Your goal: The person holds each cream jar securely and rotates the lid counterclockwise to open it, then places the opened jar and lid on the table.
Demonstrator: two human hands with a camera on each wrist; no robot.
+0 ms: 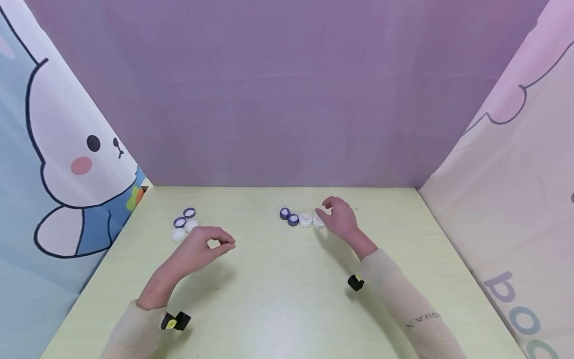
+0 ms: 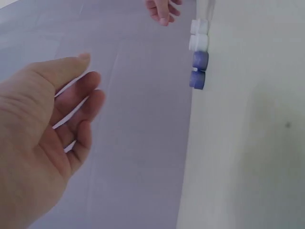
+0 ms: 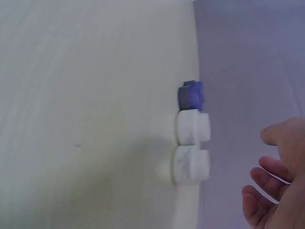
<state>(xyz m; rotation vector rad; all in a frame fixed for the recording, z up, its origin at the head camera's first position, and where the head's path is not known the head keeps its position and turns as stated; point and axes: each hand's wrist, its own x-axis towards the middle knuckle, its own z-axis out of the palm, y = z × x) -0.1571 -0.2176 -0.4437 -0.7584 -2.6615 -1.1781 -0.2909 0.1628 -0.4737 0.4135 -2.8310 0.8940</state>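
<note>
Two purple jars [image 1: 284, 214] and two white jars [image 1: 306, 220] stand side by side in a row on the table, small and round. Over the white end of that row hovers my right hand [image 1: 339, 217], its fingers loosely bent and nothing between them. In the right wrist view the hand [image 3: 281, 174] is apart from the white jars [image 3: 189, 164]. My left hand [image 1: 197, 252] is held above the table, thumb and fingers loosely curved around air. Just beyond it lie two purple-rimmed lids [image 1: 180, 223] and two white lids [image 1: 178, 235], one partly covered by the hand.
The pale table [image 1: 278, 299] ends at a purple back panel [image 1: 278, 99]. A cartoon-printed cloth [image 1: 85, 149] hangs along the left side, and a pale printed cloth [image 1: 515, 199] along the right.
</note>
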